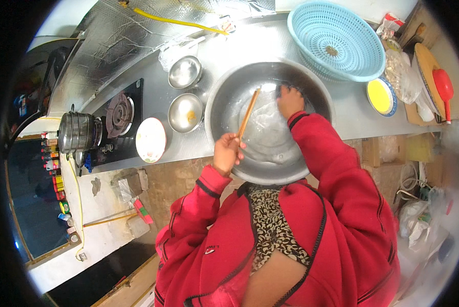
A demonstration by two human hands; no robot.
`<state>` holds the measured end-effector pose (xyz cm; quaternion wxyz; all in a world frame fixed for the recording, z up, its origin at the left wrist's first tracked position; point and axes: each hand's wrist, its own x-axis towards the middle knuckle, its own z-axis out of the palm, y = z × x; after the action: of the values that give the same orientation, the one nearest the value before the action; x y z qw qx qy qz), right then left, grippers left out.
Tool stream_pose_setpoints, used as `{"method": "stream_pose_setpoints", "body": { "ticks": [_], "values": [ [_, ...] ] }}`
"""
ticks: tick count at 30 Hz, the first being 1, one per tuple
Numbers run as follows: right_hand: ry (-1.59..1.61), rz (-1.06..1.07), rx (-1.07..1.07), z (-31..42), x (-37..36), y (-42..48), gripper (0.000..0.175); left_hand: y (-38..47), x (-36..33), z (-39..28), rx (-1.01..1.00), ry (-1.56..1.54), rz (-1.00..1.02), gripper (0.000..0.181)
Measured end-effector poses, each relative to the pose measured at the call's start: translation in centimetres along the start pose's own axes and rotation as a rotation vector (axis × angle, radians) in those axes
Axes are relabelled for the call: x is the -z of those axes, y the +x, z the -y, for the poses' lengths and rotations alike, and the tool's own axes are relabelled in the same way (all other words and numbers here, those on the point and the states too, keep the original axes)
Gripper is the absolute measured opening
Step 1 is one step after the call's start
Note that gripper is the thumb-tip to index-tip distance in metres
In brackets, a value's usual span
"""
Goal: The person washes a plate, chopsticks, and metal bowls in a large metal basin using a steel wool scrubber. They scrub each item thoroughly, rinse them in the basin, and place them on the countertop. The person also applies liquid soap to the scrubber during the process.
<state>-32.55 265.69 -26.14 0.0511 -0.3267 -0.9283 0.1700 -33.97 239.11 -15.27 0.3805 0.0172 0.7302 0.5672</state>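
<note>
A large round metal basin (213, 132) is in front of me, its inside wet and shiny with what looks like shallow water. My left hand (227, 152) grips a pair of wooden chopsticks (249, 113) near their lower end. They point up and slightly right over the basin's left half. Inside the basin, towards its far right wall, is my right hand (292, 100), fingers bent downward. A dark patch (279, 91) shows at its fingertips; whether it is a scrubber or shadow is unclear, as the fingers partly hide it.
Two steel bowls (185, 72) (186, 113) and a white dish (151, 140) stand left of the basin. Farther left are a gas stove (120, 115) and a steel pot (76, 132). A blue plastic colander (336, 42), a bowl with yellow contents (380, 96) and a red ladle (442, 86) are at right.
</note>
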Motion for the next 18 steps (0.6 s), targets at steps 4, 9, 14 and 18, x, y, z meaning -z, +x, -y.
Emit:
{"method": "stream_pose_setpoints", "body": {
  "ticks": [4,9,14,18],
  "values": [
    [-0.207,-0.033,0.555,1.4,-2.5,-5.1,0.038,2.9,-0.9,0.4,0.036,-0.126,-0.044,0.026],
    [0.343,0.088,0.294,-0.9,-1.3,-1.9,0.042,3.6,-2.1,0.5,0.032,-0.162,-0.018,0.025],
    [1.685,0.412,-0.328,0.3,2.8,-2.1,0.034,4.0,-3.7,1.7,0.018,-0.296,0.115,0.021],
    [1.838,0.386,-0.307,3.2,5.4,-2.8,0.029,3.9,-6.0,3.7,0.092,-0.325,0.256,0.02]
  ]
}}
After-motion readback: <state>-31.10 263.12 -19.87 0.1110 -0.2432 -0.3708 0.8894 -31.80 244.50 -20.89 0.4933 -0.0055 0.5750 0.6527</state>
